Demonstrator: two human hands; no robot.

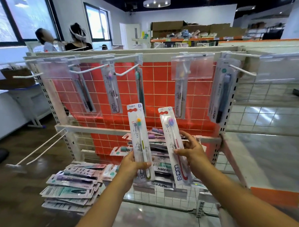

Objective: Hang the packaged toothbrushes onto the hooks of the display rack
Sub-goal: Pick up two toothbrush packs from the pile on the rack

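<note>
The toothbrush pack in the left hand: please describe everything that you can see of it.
The toothbrush pack is a long white card under clear plastic, with a red hang tab on top. Inside is a white brush with orange and green bristles. It stands upright before the rack; the left hand grips its lower part.

Two people stand far left by big windows, one in a black top. Brown cardboard box sits on a white table at left. Dark wood floor on the left, glossy pale tile floor on the right. Far back, stacked cardboard cartons on an orange shelf. Round ceiling lights on a black ceiling. White door in the far wall.
</note>
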